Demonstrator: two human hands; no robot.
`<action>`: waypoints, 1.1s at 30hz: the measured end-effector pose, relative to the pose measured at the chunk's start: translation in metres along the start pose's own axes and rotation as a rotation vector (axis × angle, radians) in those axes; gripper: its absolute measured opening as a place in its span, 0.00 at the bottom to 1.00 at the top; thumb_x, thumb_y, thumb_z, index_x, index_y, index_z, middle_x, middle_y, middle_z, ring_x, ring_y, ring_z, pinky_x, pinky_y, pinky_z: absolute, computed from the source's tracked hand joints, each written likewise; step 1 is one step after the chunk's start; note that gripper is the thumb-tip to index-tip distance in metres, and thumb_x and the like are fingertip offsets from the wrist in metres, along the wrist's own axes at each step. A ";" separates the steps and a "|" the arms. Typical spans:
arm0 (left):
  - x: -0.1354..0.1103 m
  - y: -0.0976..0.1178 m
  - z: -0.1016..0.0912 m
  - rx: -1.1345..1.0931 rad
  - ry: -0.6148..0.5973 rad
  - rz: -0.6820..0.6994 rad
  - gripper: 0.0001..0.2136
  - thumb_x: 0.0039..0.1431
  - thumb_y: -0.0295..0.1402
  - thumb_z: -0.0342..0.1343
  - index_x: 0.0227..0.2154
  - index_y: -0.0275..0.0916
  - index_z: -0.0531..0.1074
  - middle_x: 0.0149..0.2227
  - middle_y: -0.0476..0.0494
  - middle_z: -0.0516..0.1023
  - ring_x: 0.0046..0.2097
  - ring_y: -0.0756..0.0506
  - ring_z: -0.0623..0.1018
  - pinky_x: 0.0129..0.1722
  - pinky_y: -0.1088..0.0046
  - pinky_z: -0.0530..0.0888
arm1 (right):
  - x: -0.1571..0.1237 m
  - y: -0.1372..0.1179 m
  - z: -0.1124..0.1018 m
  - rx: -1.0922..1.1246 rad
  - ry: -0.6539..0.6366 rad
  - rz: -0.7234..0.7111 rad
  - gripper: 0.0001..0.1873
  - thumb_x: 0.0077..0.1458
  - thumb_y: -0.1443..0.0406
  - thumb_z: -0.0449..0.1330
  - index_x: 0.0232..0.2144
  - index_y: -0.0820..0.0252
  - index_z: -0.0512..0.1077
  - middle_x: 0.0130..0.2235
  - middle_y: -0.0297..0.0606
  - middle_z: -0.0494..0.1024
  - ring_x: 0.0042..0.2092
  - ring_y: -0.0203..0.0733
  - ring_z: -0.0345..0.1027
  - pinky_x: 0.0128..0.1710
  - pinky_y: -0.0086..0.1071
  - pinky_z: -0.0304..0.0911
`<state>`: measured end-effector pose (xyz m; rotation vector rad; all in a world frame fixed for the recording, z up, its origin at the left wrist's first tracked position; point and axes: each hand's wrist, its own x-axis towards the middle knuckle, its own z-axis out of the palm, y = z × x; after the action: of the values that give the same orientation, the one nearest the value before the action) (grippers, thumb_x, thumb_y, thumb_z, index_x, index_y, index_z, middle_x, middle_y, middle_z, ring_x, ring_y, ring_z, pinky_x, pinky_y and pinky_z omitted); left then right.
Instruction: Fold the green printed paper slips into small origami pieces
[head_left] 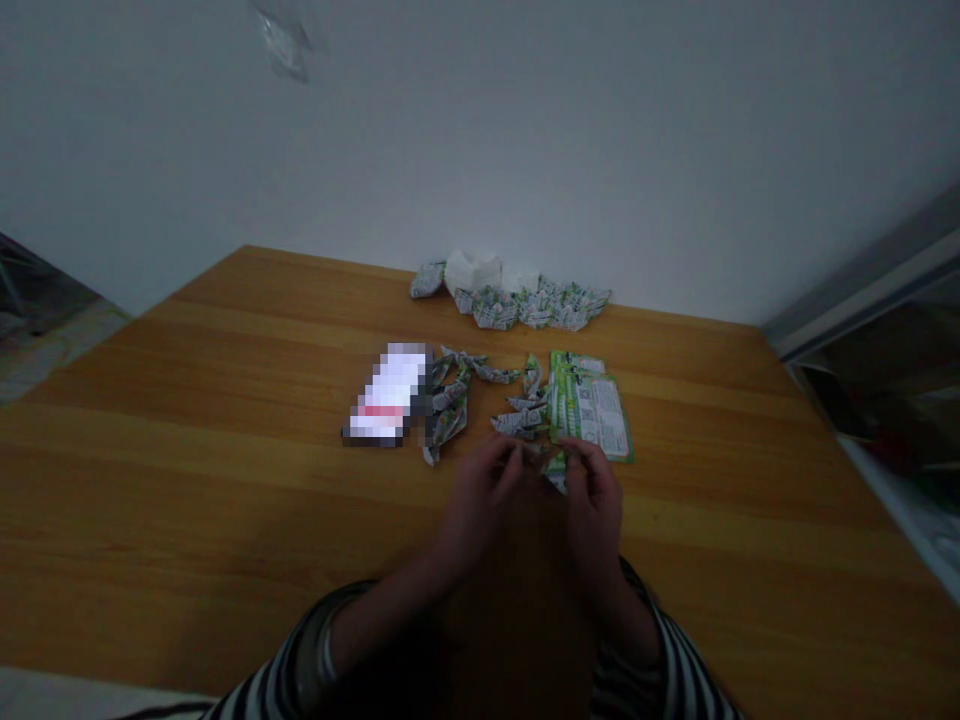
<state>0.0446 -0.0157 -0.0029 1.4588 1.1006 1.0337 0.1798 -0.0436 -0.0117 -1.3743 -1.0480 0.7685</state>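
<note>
Over the middle of the table, my left hand (487,485) and my right hand (592,495) are close together, fingertips pinched. Between them shows a small piece of printed green-and-white paper (555,478), partly covered by my fingers; its shape is too dim to make out. Just beyond my hands lie folded printed paper pieces (517,422), pointed and narrow. More folded pieces (450,415) lie to the left of these. A stack of flat green-and-white printed sheets (600,410) lies beyond my right hand.
A phone with a lit, pixelated screen (390,390) lies left of the folded pieces. Along the wall (525,140) stands a row of crumpled or folded printed papers (532,305), with white tissue-like paper (472,270) behind. The wooden table (225,420) ends at the wall.
</note>
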 end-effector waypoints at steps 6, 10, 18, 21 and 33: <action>0.001 0.004 -0.004 0.013 -0.035 0.111 0.08 0.62 0.32 0.57 0.43 0.40 0.72 0.42 0.45 0.74 0.40 0.47 0.76 0.40 0.73 0.74 | -0.002 0.002 -0.003 -0.021 -0.076 -0.076 0.07 0.62 0.64 0.54 0.38 0.55 0.72 0.37 0.35 0.75 0.38 0.39 0.71 0.37 0.31 0.67; 0.001 -0.001 -0.008 0.102 -0.112 0.202 0.10 0.56 0.26 0.63 0.40 0.41 0.72 0.40 0.47 0.73 0.40 0.48 0.75 0.41 0.73 0.73 | -0.002 -0.001 -0.005 -0.078 -0.102 -0.172 0.05 0.59 0.68 0.58 0.38 0.54 0.73 0.37 0.35 0.74 0.37 0.39 0.70 0.35 0.31 0.67; 0.001 0.003 -0.010 0.050 -0.165 0.179 0.07 0.60 0.31 0.60 0.40 0.40 0.71 0.40 0.45 0.75 0.43 0.46 0.76 0.42 0.70 0.75 | 0.004 -0.004 -0.010 -0.079 -0.200 -0.322 0.12 0.56 0.71 0.62 0.41 0.53 0.76 0.41 0.37 0.76 0.44 0.41 0.72 0.39 0.32 0.70; 0.000 0.008 -0.009 0.061 -0.129 0.189 0.04 0.62 0.32 0.58 0.38 0.39 0.72 0.39 0.45 0.74 0.42 0.47 0.76 0.41 0.72 0.75 | 0.004 -0.005 -0.009 -0.005 -0.170 -0.227 0.08 0.55 0.70 0.63 0.38 0.53 0.77 0.39 0.36 0.77 0.41 0.40 0.73 0.38 0.31 0.70; 0.004 0.010 -0.012 0.071 -0.114 0.239 0.03 0.63 0.29 0.56 0.39 0.39 0.69 0.42 0.43 0.74 0.45 0.46 0.76 0.45 0.69 0.75 | 0.010 0.002 -0.002 0.348 -0.126 0.176 0.04 0.51 0.64 0.65 0.29 0.57 0.73 0.38 0.37 0.81 0.42 0.42 0.75 0.40 0.34 0.70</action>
<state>0.0352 -0.0103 0.0094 1.7161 0.9053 1.0691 0.1860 -0.0354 -0.0118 -1.1379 -0.8471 1.1232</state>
